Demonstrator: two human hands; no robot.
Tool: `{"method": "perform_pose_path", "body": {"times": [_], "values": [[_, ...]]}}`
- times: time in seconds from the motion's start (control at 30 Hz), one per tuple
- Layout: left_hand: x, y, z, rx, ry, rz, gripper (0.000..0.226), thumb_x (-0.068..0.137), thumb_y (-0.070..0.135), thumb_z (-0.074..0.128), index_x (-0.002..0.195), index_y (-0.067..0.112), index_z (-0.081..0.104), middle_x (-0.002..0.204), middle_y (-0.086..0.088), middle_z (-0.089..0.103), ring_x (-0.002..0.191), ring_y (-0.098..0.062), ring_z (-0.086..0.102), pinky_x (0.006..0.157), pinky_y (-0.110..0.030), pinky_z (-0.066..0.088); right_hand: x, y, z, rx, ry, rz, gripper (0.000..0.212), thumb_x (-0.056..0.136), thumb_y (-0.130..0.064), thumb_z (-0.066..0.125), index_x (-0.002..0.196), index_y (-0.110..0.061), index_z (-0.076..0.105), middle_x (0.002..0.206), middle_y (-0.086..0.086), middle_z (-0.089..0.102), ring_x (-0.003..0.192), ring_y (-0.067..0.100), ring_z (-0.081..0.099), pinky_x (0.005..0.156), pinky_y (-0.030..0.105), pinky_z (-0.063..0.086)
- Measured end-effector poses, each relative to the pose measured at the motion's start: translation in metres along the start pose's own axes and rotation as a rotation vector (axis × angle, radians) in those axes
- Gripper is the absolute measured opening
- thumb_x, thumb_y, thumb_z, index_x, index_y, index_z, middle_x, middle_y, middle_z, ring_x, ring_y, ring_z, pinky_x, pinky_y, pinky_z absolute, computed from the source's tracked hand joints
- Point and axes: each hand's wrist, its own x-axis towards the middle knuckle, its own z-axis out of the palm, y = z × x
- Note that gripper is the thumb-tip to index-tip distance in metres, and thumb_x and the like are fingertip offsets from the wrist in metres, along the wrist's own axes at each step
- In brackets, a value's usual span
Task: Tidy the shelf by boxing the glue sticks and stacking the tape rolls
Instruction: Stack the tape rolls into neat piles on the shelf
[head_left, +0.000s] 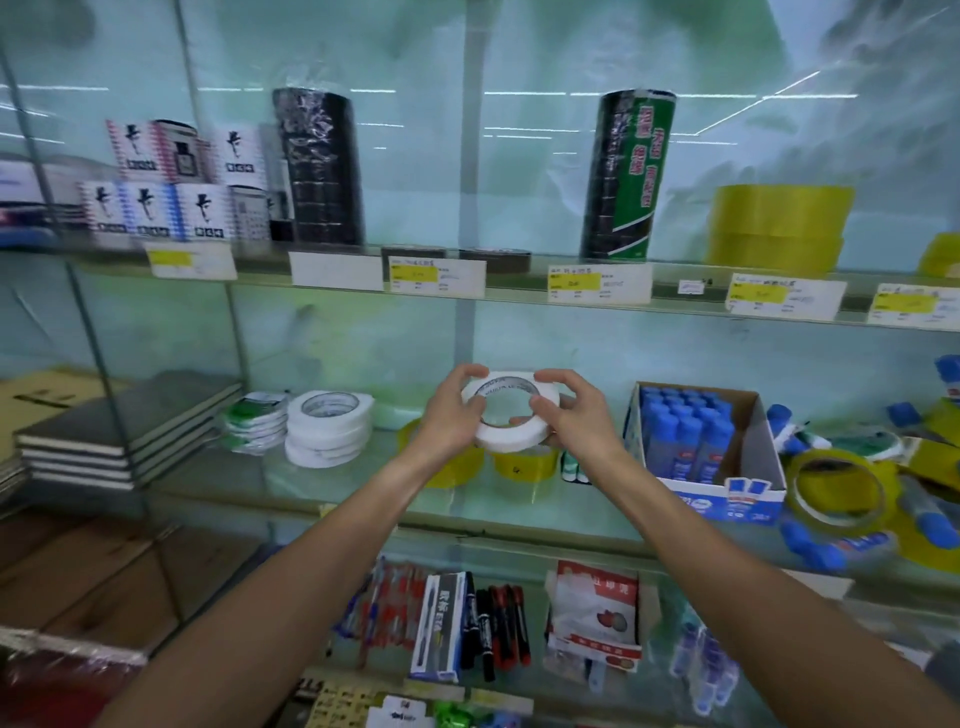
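A white tape roll hangs in front of the middle glass shelf, held from both sides. My left hand grips its left rim and my right hand grips its right rim. Under it on the shelf lie yellow tape rolls. To the left stands a stack of white tape rolls, with a green-and-white stack beside it. On the right an open cardboard box holds blue-capped glue sticks. Loose glue sticks and a clear yellow tape roll lie right of the box.
The upper shelf carries tall black tape stacks, small printed boxes and yellow rolls, with price labels along its edge. Grey notebooks lie at the left. Markers and pens sit on the lower shelf.
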Motion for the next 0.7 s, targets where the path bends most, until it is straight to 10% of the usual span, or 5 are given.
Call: {"method": "perform_pose_path", "body": {"times": [0.2,0.4,0.7], "values": [[-0.02,-0.01,-0.021,0.264,-0.004,0.108,0.038,0.065,0.063,0.064,0.087,0.032,0.061,0.129,-0.002,0.045,0.127,-0.013,0.039,0.097,-0.03,0.036,0.011,0.007,0.038,0.057,0.122,0.104,0.028,0.088,-0.004,0.062,0.113,-0.016,0.059,0.092,0.018,0.061,0.069,0.026,0.063,0.065,0.041,0.061],[-0.016,-0.018,-0.052,0.377,-0.004,0.083,0.035,0.066,0.048,0.08,0.085,0.02,0.069,0.146,-0.012,0.042,0.14,-0.016,0.03,0.089,-0.019,0.023,0.021,0.012,0.072,0.137,0.113,0.172,0.027,0.089,-0.004,0.062,0.113,-0.014,0.058,0.108,0.023,0.064,0.085,0.035,0.068,0.07,0.046,0.061],[0.025,-0.069,-0.12,0.483,0.216,-0.086,0.043,0.065,0.065,0.07,0.073,0.023,0.063,0.095,-0.01,0.063,0.081,-0.021,0.059,0.066,-0.029,0.037,0.015,0.011,0.08,-0.025,-0.047,0.203,0.034,0.096,-0.021,0.057,0.128,-0.021,0.048,0.112,0.007,0.057,0.088,0.028,0.071,0.077,0.047,0.06]]}}
